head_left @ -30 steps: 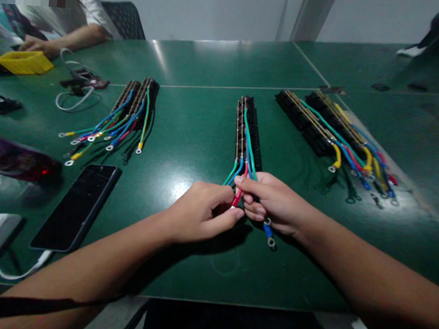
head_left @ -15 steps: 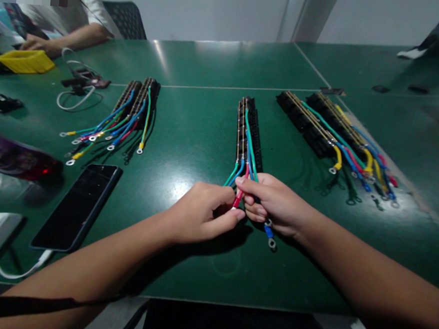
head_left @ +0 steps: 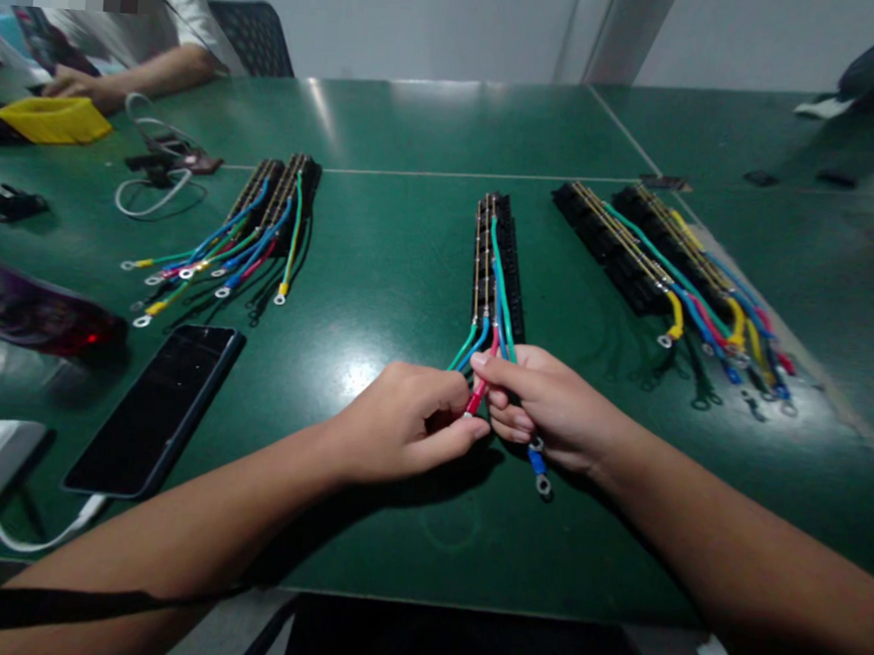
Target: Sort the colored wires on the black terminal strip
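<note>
In the head view, the black terminal strip (head_left: 485, 261) lies on the green tabletop (head_left: 388, 264), straight ahead of both hands, its long axis running away from the person, its wired end nearest the fingers. The red wire (head_left: 491, 343) leaves that end and slants down toward the left, between the hands. The right hand (head_left: 541, 395) pinches it between thumb and fingers and is the nearer to the strip; blue and green wires pass into the same grip, and a blue-sleeved ring lug (head_left: 538, 462) sticks out below. The left hand (head_left: 419, 421) has thumb and forefinger closed about the wire's red-sleeved end (head_left: 475, 400), lower and farther from the strip; the metal tip there is mostly hidden.
</note>
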A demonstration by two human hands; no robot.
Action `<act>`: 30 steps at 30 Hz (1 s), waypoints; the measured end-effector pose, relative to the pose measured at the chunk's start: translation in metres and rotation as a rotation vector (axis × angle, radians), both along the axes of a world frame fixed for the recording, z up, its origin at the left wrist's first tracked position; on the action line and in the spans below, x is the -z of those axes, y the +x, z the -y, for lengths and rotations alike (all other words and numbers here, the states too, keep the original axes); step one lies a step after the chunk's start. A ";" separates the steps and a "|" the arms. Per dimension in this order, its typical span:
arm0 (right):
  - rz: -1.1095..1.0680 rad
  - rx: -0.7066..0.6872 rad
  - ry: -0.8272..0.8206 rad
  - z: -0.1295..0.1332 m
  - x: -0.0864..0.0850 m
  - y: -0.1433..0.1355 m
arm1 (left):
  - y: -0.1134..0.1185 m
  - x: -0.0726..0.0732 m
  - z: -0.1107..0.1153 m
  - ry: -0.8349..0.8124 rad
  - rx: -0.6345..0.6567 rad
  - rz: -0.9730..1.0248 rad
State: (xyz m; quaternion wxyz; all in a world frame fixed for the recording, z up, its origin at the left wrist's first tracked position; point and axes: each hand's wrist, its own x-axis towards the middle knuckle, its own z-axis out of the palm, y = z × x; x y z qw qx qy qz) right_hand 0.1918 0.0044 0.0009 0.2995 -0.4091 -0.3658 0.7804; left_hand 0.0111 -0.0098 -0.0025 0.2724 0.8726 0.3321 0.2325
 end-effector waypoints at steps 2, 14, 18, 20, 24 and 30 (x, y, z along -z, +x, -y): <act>-0.001 -0.002 0.004 0.000 0.001 0.000 | 0.000 0.000 0.000 -0.005 -0.001 0.004; 0.006 -0.002 -0.010 0.000 0.000 0.000 | 0.000 -0.001 0.001 0.008 -0.002 0.006; 0.001 -0.004 -0.004 0.000 0.000 0.000 | 0.000 -0.002 0.002 0.002 -0.003 0.003; -0.001 -0.003 -0.003 0.000 0.000 0.000 | 0.000 -0.002 0.002 0.002 -0.004 0.001; 0.009 -0.001 -0.005 0.001 -0.001 0.000 | 0.000 -0.003 0.001 0.004 -0.004 0.000; 0.009 -0.008 -0.002 0.001 0.000 0.000 | 0.000 -0.002 0.001 0.008 -0.004 -0.006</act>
